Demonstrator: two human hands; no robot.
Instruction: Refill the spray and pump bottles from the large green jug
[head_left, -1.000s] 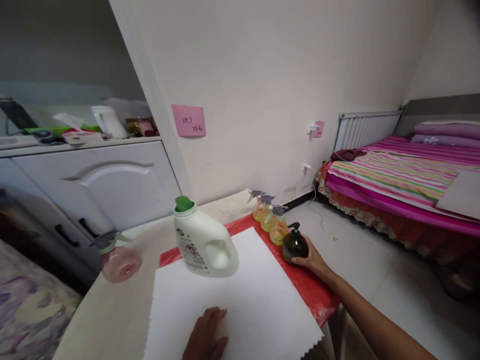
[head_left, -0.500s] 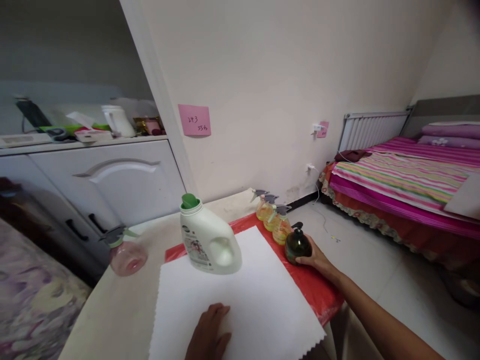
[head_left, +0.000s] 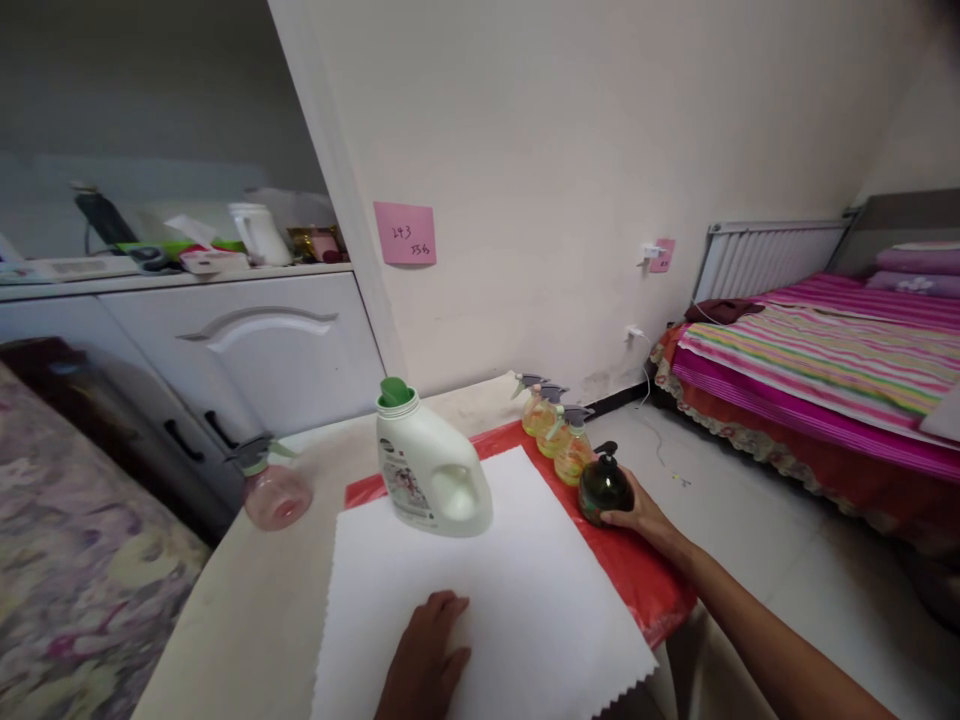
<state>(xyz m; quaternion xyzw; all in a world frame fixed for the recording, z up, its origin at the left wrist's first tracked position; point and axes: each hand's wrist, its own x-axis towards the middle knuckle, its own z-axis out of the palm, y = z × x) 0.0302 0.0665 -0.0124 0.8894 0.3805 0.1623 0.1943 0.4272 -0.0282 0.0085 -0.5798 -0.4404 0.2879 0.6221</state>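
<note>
My right hand [head_left: 637, 512] is wrapped round a dark green pump bottle [head_left: 604, 490] that stands upright at the right side of the table. Beside it, a row of spray bottles [head_left: 573, 456] with yellow liquid and grey trigger heads runs back toward the wall. My left hand [head_left: 431, 650] rests on a white sheet [head_left: 517, 590] with zigzag edges, its fingers loosely apart and holding nothing. Behind that hand, a pale green jug [head_left: 429, 465] with a handle and a green piece in its mouth stands on the sheet.
A pink spray bottle [head_left: 277, 495] stands on the table's left side. Red plastic [head_left: 637, 580] lies under the sheet. A white cabinet [head_left: 285, 340] is at the left, a wall [head_left: 517, 200] behind, and a bed [head_left: 810, 350] at the right. Floral cloth [head_left: 90, 560] hangs near the left.
The whole view has shifted slightly, so things appear a little further right. Both hands keep their places, the right still round the pump bottle.
</note>
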